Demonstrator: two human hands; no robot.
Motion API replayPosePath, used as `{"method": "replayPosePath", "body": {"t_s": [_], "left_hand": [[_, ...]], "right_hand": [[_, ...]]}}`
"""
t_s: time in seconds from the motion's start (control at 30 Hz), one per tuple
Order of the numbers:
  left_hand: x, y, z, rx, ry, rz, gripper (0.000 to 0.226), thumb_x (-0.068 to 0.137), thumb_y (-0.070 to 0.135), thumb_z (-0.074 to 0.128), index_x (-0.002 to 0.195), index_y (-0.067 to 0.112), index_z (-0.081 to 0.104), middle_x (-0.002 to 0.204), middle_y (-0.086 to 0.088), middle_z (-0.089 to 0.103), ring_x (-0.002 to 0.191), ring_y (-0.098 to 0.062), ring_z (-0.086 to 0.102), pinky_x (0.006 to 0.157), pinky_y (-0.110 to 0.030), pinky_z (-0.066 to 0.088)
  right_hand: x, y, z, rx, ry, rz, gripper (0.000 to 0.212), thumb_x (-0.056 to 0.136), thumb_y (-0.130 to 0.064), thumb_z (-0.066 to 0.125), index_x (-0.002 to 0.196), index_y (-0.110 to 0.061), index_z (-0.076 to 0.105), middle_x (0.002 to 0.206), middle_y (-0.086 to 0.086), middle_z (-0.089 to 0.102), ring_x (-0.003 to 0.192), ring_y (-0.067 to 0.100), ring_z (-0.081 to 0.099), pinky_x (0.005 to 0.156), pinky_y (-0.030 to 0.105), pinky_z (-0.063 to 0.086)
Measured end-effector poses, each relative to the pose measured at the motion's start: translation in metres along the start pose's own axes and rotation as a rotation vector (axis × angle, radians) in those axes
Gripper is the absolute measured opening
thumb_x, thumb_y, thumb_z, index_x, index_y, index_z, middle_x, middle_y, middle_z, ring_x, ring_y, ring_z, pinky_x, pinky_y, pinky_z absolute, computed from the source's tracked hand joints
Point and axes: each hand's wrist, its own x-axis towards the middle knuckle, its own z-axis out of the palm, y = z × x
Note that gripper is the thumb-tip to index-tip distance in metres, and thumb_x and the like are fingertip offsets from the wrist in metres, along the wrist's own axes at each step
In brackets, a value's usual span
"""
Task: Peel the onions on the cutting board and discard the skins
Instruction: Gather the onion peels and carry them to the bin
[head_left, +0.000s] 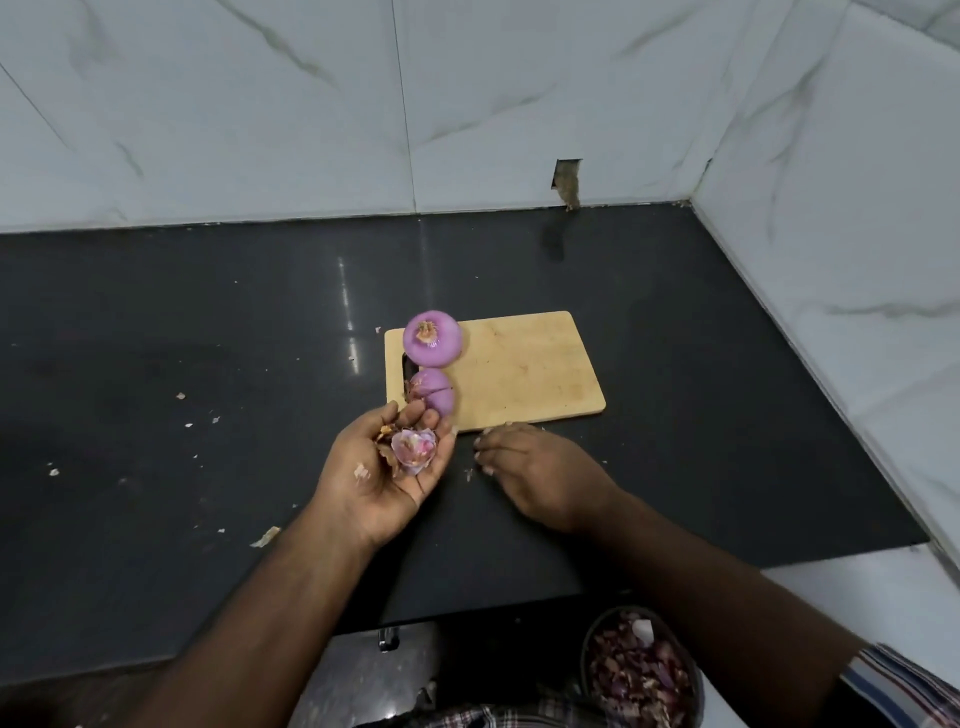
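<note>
Left hand (387, 467): palm up, fingers cupped round a pile of onion skins (412, 451).
Right hand (530, 470): palm down on the dark countertop (208, 322), fingers loosely bent; whether they pinch a scrap I cannot tell.
Peeled onions: whole onion (432, 338) and cut onion (434, 392) on the wooden cutting board (519, 364), just beyond the left fingertips.
Waste bowl (641, 670): below the right forearm, full of skins.

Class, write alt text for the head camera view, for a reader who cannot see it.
A person's left hand cups onion skins palm up, while the right hand rests fingers down on a dark counter near the board. Two peeled purple onions sit at the board's left end, and a bin of skins stands below the counter's edge.
</note>
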Motion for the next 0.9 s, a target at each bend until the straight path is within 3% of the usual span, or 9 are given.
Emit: {"method": "replayPosePath", "body": {"t_s": [0.13, 0.23, 0.37, 0.5, 0.73, 0.9], "left_hand": [[0.006, -0.016, -0.01, 0.07, 0.012, -0.046, 0.033, 0.103, 0.022, 0.047, 0.084, 0.003, 0.067, 0.083, -0.013, 0.072, 0.079, -0.03, 0.076, 0.069, -0.041, 0.065], [0.011, -0.022, -0.016, 0.089, 0.016, -0.055, 0.032, 0.102, 0.019, 0.045, 0.087, 0.001, 0.066, 0.084, -0.015, 0.073, 0.076, -0.031, 0.076, 0.067, -0.043, 0.065], [0.011, -0.022, -0.02, 0.103, 0.016, -0.039, 0.033, 0.103, 0.019, 0.045, 0.086, 0.001, 0.066, 0.081, -0.016, 0.074, 0.073, -0.03, 0.077, 0.067, -0.043, 0.065], [0.009, -0.02, -0.023, 0.109, 0.021, -0.044, 0.033, 0.103, 0.02, 0.045, 0.085, 0.002, 0.065, 0.082, -0.016, 0.074, 0.072, -0.03, 0.077, 0.064, -0.042, 0.065], [0.003, -0.017, -0.034, 0.103, 0.046, -0.035, 0.032, 0.104, 0.021, 0.045, 0.092, 0.001, 0.067, 0.089, -0.016, 0.073, 0.091, -0.032, 0.073, 0.065, -0.042, 0.065], [-0.002, -0.013, -0.039, 0.076, 0.044, -0.029, 0.032, 0.104, 0.021, 0.046, 0.092, 0.001, 0.067, 0.087, -0.016, 0.074, 0.077, -0.031, 0.078, 0.064, -0.042, 0.065]], "right_hand": [[-0.019, 0.0, -0.018, 0.0, 0.244, 0.466, 0.018, 0.093, -0.017, 0.06, 0.105, -0.013, 0.073, 0.11, -0.001, 0.071, 0.102, 0.018, 0.065, 0.084, 0.029, 0.053], [-0.024, -0.013, -0.007, -0.021, 0.282, 0.673, 0.023, 0.094, -0.017, 0.061, 0.114, -0.01, 0.069, 0.117, 0.003, 0.069, 0.112, 0.022, 0.063, 0.091, 0.03, 0.049], [-0.017, -0.043, 0.02, -0.006, 0.155, 0.609, 0.04, 0.094, -0.018, 0.051, 0.131, -0.004, 0.06, 0.138, 0.013, 0.058, 0.136, 0.028, 0.048, 0.117, 0.039, 0.029], [-0.011, -0.043, 0.022, -0.01, 0.193, 0.613, 0.039, 0.09, -0.018, 0.053, 0.125, -0.002, 0.064, 0.13, 0.015, 0.064, 0.126, 0.029, 0.058, 0.113, 0.041, 0.034], [0.0, -0.054, 0.02, 0.033, 0.078, 0.496, 0.043, 0.099, -0.02, 0.048, 0.138, -0.004, 0.054, 0.145, 0.012, 0.051, 0.141, 0.025, 0.04, 0.12, 0.03, 0.017], [0.005, -0.05, 0.016, 0.037, 0.062, 0.457, 0.043, 0.1, -0.021, 0.048, 0.14, -0.005, 0.053, 0.147, 0.011, 0.051, 0.141, 0.024, 0.04, 0.119, 0.028, 0.015]]}}
